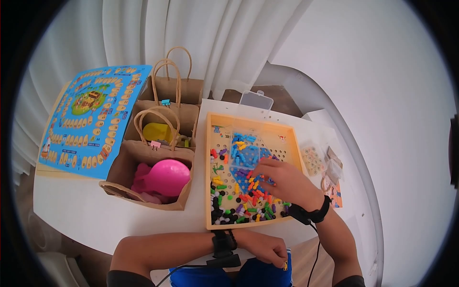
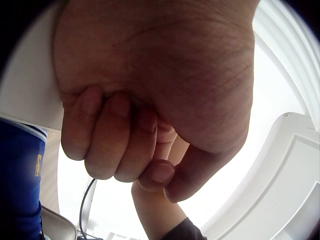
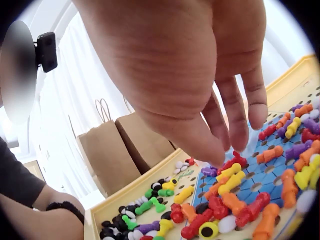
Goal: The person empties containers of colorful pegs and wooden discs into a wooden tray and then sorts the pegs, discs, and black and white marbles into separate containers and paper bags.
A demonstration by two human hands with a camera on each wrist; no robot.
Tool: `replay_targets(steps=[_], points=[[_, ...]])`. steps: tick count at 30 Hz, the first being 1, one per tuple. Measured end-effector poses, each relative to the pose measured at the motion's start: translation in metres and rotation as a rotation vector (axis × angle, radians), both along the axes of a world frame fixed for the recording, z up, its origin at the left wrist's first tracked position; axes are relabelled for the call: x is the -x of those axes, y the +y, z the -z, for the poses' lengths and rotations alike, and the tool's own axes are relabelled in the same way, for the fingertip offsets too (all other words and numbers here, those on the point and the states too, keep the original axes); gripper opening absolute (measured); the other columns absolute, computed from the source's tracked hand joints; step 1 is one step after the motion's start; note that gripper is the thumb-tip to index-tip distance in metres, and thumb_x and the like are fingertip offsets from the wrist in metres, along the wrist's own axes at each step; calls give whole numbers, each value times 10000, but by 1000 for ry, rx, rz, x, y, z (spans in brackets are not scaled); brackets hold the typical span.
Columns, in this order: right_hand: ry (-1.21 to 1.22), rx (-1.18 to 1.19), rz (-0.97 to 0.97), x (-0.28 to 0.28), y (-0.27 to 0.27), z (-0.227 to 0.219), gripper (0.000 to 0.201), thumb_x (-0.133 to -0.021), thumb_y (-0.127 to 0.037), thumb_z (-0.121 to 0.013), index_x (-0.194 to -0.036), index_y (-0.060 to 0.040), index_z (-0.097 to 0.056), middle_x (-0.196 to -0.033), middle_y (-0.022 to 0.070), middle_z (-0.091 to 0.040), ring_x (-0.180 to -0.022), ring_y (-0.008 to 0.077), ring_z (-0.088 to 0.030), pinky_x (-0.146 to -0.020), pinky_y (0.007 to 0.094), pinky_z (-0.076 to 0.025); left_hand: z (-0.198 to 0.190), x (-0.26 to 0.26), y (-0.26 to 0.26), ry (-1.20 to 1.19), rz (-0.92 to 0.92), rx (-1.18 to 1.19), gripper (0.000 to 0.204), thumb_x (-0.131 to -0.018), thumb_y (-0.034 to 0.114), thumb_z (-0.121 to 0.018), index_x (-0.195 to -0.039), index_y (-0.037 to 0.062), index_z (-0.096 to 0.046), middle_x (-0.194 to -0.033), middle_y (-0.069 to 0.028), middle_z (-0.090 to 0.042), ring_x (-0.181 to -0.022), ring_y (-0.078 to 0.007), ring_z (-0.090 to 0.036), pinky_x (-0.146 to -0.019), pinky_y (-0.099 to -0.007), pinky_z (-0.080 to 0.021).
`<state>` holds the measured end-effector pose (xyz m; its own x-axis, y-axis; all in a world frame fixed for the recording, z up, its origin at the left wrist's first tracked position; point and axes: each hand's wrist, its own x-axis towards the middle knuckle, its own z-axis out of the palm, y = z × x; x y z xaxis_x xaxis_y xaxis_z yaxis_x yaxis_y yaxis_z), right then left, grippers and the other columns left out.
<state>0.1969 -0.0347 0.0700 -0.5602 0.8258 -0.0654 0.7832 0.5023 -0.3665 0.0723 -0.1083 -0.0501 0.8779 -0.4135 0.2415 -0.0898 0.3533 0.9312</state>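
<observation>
My right hand (image 1: 289, 179) reaches down over a shallow wooden tray (image 1: 209, 172) of mixed coloured pegs. In the right wrist view its fingers extend downward, fingertips close over a red peg (image 3: 232, 162) and yellow pegs (image 3: 231, 179); no piece shows between them. Beneath the pegs lies a blue patterned board (image 3: 255, 186) with holes. A clear plastic box (image 1: 246, 165) with blue pegs in it sits inside the tray, partly hidden by the hand. My left hand (image 1: 265, 246) is curled into a fist at the front, above the lap, its thumb against the index finger, nothing visible in it.
Left of the tray stand brown paper bags (image 1: 158, 198), one holding a pink item (image 1: 167, 177), another a yellow one (image 1: 158, 132). A blue game board (image 1: 91, 124) leans at far left. Right of the tray are a bag of round pieces (image 1: 312, 159) and small packets (image 1: 333, 170).
</observation>
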Motion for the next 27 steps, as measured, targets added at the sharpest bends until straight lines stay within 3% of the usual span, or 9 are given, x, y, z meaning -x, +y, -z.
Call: replay_targets(steps=[9, 14, 21, 23, 24, 26, 27], points=[[-50, -31, -10, 0, -12, 14, 281, -878, -40, -695, -1157, -61, -668, -1122, 108, -676, -984, 347, -686, -846, 424, -564, -1, -1, 1, -2, 6, 2, 432, -1058, 262, -569, -699, 86, -405, -650, 78, -302, -588, -57, -287, -548, -280, -273], [-57, 78, 35, 0, -9, 17, 214, -872, -48, -684, -1086, -47, -673, -1029, 129, -692, -894, 361, -690, -794, 439, -550, -4, 1, 1, 10, 10, 8, 428, -1058, 261, -570, -703, 87, -409, -652, 80, -300, -590, -55, -288, -548, -277, -279], [-3, 147, 5, -3, -2, -1, 227, -870, -56, -692, -1094, -23, -669, -978, 151, -678, -900, 360, -693, -803, 431, -558, -3, 1, 1, 15, 9, 11, 419, -1056, 248, -569, -705, 84, -411, -651, 81, -311, -586, -53, -287, -543, -274, -279], [136, 2, 163, -3, 4, -6, 239, -860, -20, -729, -1095, -47, -692, -997, 115, -689, -828, 231, -690, -734, 344, -547, -3, 1, 0, 25, 9, 13, 423, -1056, 248, -566, -701, 82, -408, -648, 79, -313, -586, -54, -286, -545, -278, -282], [135, 3, 164, 1, 5, -11, 239, -860, -20, -729, -1095, -47, -692, -997, 115, -689, -828, 231, -690, -734, 344, -547, -3, 0, 0, 25, 11, 13, 423, -1056, 248, -566, -701, 82, -408, -648, 79, -313, -586, -54, -286, -545, -278, -282], [307, -223, 299, 18, 6, -27, 228, -878, -53, -712, -1101, -34, -670, -1065, 143, -645, -967, 340, -670, -839, 400, -553, -1, 0, 1, 8, 4, 2, 430, -1057, 251, -565, -697, 80, -404, -644, 78, -310, -586, -56, -287, -547, -284, -282], [307, -223, 298, 17, 7, -26, 228, -878, -53, -712, -1101, -34, -670, -1065, 143, -645, -967, 340, -670, -839, 400, -553, -2, 0, 1, 9, 3, 1, 430, -1057, 251, -565, -697, 80, -404, -644, 78, -310, -586, -56, -287, -547, -284, -282]])
